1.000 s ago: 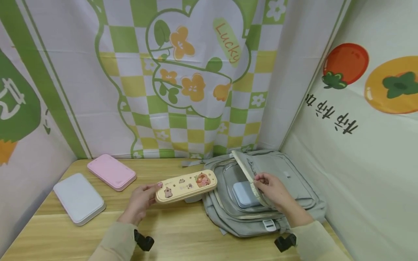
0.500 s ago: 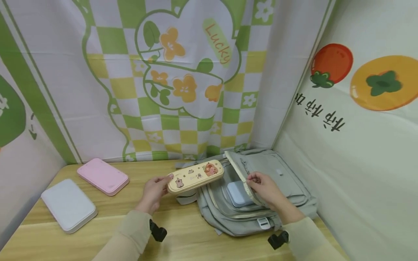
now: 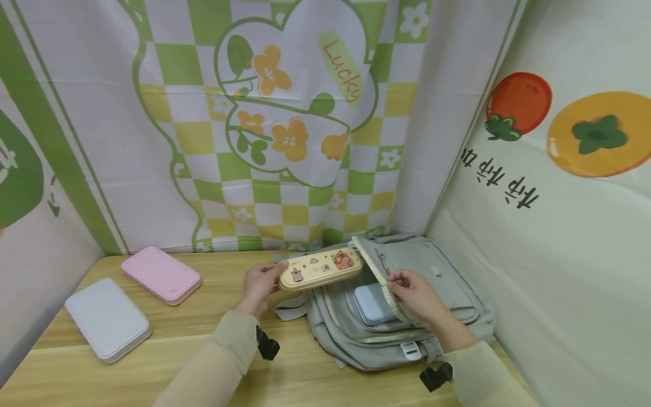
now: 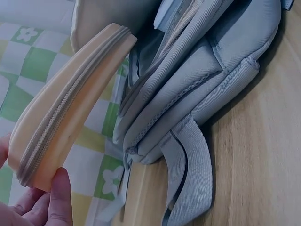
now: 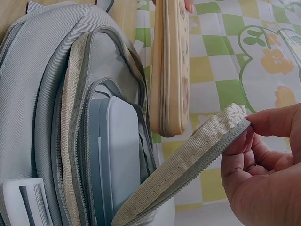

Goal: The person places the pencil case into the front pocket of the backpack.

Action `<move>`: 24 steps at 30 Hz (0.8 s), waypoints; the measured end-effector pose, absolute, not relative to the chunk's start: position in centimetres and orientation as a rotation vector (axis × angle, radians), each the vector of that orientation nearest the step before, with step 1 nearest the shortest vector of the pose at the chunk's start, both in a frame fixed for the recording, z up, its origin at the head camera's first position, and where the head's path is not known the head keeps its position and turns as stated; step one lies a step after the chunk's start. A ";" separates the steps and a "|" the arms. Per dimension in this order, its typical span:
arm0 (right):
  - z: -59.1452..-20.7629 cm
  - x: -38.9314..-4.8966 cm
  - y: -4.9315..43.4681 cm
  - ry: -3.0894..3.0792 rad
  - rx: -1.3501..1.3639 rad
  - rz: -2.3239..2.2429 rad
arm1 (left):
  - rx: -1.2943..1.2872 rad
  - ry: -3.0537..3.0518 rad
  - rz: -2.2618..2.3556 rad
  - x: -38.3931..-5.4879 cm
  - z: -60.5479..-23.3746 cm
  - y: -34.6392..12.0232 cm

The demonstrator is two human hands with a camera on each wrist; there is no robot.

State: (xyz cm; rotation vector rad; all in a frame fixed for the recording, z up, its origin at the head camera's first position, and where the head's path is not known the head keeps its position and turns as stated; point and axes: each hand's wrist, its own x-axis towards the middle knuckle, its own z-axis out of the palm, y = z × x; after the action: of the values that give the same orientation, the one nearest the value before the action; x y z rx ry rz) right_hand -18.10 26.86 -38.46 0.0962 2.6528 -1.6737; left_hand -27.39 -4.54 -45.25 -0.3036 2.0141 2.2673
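Note:
My left hand [image 3: 260, 287] grips one end of a cream zippered pencil case [image 3: 320, 269] with cartoon animals on its lid. The case's far end hovers over the opening of a grey backpack [image 3: 351, 353] lying on the table. In the left wrist view, the zipper along the side of the pencil case [image 4: 70, 101] looks closed. With thumb and fingers, my right hand [image 3: 419, 294] pinches the pale edge of the backpack's front flap [image 5: 188, 165] and holds it lifted. Inside the opened pocket sits a light blue case [image 5: 123, 146], partly covered by the flap in the head view.
On the left of the wooden table [image 3: 193, 350] lie a white case [image 3: 108, 317] and a pink case [image 3: 161, 275]. A grey strap [image 4: 193, 174] trails from the backpack onto the table. Patterned cloth walls [image 3: 285, 198] stand behind and at the sides.
My left hand has carried the pencil case rightward, and its far end has come over the backpack's opening. My right hand keeps the flap raised. The head view has shifted slightly.

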 end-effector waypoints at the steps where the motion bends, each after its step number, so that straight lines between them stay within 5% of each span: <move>1: -38.5 -18.1 26.9 2.652 0.097 -1.674 | -0.302 2.014 2.271 -27.5 -45.3 -4.3; 24: -38.5 -18.0 27.0 2.644 0.106 -1.672 | -0.234 2.111 2.198 -28.9 -46.7 0.3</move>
State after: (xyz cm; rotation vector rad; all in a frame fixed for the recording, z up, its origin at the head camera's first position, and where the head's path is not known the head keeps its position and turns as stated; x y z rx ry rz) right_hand -18.00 27.02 -38.54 0.1057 2.6438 -1.6717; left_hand -28.90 0.34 -46.68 -0.2341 2.1112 2.1977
